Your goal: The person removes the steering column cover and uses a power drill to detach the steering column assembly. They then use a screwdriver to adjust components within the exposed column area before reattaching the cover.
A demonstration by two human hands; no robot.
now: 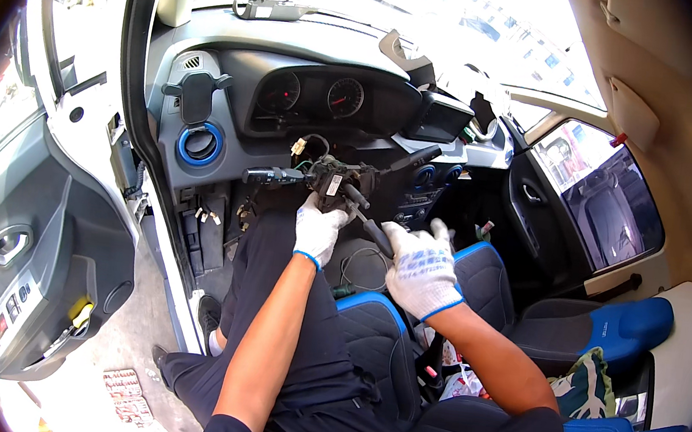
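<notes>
In front of me the steering column stands bare of its wheel, with a black switch assembly [338,178] at its top. A stalk [275,175] reaches out to its left and another stalk [414,161] to its right. My left hand [318,232], in a white knitted glove, grips the underside of the switch assembly, its fingertips partly hidden. Gloved likewise, my right hand [423,269] is closed on a screwdriver [377,235] with a dark handle. The screwdriver slants up and left toward the column's underside; its tip cannot be made out.
The instrument cluster [312,96] lies behind the column, with a phone holder [197,98] to its left. A loose trim piece [274,10] rests on the dashboard. At left the door [47,254] stands open. Blue-and-black seats [606,327] are on the right.
</notes>
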